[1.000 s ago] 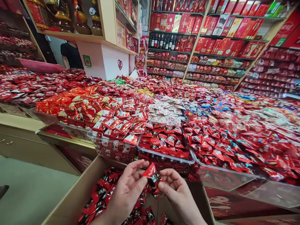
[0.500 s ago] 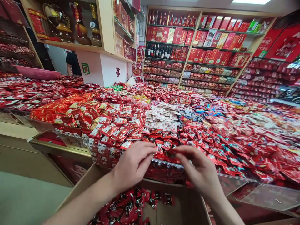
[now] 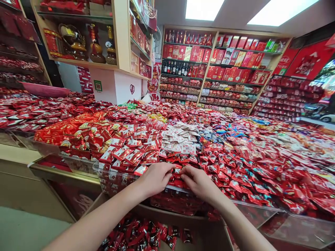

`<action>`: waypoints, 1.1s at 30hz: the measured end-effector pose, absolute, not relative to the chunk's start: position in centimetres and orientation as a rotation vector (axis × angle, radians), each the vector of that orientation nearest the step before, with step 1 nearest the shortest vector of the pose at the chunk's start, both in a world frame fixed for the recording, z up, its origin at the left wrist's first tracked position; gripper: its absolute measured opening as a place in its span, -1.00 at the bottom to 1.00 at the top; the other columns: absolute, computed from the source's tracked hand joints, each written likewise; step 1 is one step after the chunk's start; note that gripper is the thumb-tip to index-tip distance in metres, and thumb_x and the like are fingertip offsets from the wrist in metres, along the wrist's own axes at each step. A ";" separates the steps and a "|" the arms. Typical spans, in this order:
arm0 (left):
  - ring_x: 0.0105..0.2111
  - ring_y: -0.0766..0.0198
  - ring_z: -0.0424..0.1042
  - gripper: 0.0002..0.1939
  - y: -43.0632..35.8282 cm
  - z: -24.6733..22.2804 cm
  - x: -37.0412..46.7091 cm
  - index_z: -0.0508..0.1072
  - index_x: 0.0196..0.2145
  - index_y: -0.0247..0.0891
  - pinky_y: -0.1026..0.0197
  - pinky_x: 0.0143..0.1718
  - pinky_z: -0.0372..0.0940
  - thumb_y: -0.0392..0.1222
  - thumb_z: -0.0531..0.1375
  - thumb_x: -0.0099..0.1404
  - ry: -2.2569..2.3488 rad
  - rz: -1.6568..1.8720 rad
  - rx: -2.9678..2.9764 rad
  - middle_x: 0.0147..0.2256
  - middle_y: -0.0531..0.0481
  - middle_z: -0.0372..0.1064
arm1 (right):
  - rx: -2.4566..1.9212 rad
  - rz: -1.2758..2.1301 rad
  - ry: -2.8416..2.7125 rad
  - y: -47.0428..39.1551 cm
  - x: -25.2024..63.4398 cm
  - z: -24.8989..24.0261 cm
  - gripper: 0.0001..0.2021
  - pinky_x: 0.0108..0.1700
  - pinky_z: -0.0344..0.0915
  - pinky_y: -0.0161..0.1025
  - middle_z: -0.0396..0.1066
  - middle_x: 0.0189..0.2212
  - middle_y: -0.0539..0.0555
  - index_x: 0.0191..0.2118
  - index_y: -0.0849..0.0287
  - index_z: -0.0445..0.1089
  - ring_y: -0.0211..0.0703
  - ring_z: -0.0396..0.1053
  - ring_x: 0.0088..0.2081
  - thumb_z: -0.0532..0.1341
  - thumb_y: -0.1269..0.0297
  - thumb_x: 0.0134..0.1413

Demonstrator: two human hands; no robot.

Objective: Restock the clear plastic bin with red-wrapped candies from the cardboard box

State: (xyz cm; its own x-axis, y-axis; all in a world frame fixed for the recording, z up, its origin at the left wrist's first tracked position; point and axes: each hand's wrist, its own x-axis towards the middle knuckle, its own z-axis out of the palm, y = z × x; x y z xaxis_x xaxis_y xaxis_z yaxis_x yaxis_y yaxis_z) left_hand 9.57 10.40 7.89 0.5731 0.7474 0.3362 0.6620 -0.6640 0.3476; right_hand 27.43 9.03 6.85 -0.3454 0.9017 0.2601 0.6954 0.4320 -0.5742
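A small red wrapped candy (image 3: 177,171) lies between my hands at the front of a clear plastic bin (image 3: 104,171). My left hand (image 3: 157,177) pinches its left end, thumb and fingers drawn together. From the other side, my right hand (image 3: 196,179) closes thumb and forefinger on the right end. Below my wrists stands an open cardboard box (image 3: 206,230), with loose red and black wrapped candies (image 3: 146,232) inside. Behind my fingers are rows of similar red packets and a heap of white packets (image 3: 180,136).
Bins of red packets (image 3: 256,164) spread to the right, orange-red ones (image 3: 65,129) to the left. A pink tray (image 3: 44,90) rests at the far left. A white pillar (image 3: 128,87) rises behind, and shelves of bottles and boxes (image 3: 188,52) line the back wall.
My right hand has moved left, closer to my left hand, and both now meet at a candy on the bin's front row. The camera view has tilted upward.
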 end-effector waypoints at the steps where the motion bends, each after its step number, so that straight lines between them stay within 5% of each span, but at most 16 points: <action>1: -0.21 0.26 0.36 -0.68 10.4 7.9 9.6 0.33 -0.12 -0.19 0.23 -0.18 0.23 -0.34 -0.01 0.17 1.174 0.677 2.639 -0.20 0.00 0.40 | -1.348 0.504 -2.164 9.0 27.5 6.9 -0.85 -0.46 0.09 -0.36 0.28 -0.57 -0.03 -0.46 0.18 0.25 -0.29 0.17 -0.52 -0.02 0.34 0.02; 10: -0.37 0.27 0.34 -0.76 10.0 8.9 9.9 0.40 -0.37 -0.17 0.27 -0.37 0.18 -0.18 -0.06 0.24 1.123 0.405 2.853 -0.40 0.04 0.37 | -1.339 0.526 -2.348 8.8 27.5 7.3 -0.78 -0.48 0.07 -0.38 0.29 -0.57 -0.01 -0.43 0.18 0.28 -0.29 0.17 -0.53 -0.07 0.31 0.08; 20: -0.37 0.26 0.31 -0.71 9.4 8.2 10.1 0.38 -0.37 -0.19 0.23 -0.36 0.16 -0.16 -0.11 0.28 1.070 0.452 2.974 -0.41 0.02 0.32 | -1.328 0.453 -2.249 7.3 27.3 7.1 -0.82 -0.31 0.18 -0.28 0.37 -0.40 0.08 -0.29 0.19 0.27 -0.19 0.29 -0.36 -0.05 0.34 0.08; 25: -0.32 0.24 0.32 -0.74 9.2 8.2 10.0 0.33 -0.18 -0.14 0.21 -0.35 0.17 -0.17 -0.10 0.27 1.063 0.488 2.955 -0.34 0.02 0.34 | -1.250 0.269 -2.083 5.2 28.4 7.1 -0.78 -0.15 0.17 -0.19 0.33 -0.24 0.15 -0.14 0.17 0.22 -0.12 0.24 -0.19 -0.02 0.38 0.07; 29: -0.29 0.23 0.31 -0.73 9.0 7.7 10.1 0.32 -0.16 -0.16 0.19 -0.29 0.16 -0.18 -0.09 0.27 1.120 0.549 2.918 -0.32 -0.01 0.36 | -1.139 0.275 -1.992 2.3 29.2 6.0 -0.85 -0.29 0.21 -0.30 0.34 -0.37 0.08 -0.26 0.12 0.26 -0.19 0.28 -0.33 0.03 0.41 0.03; 33: -0.31 0.22 0.31 -0.73 8.9 7.3 10.2 0.33 -0.18 -0.16 0.17 -0.29 0.14 -0.19 -0.10 0.27 1.153 0.574 2.908 -0.32 -0.01 0.36 | -1.141 0.695 -2.194 0.9 28.4 1.5 -0.88 -0.42 0.19 -0.37 0.37 -0.49 0.02 -0.40 0.13 0.36 -0.24 0.32 -0.44 0.13 0.46 -0.11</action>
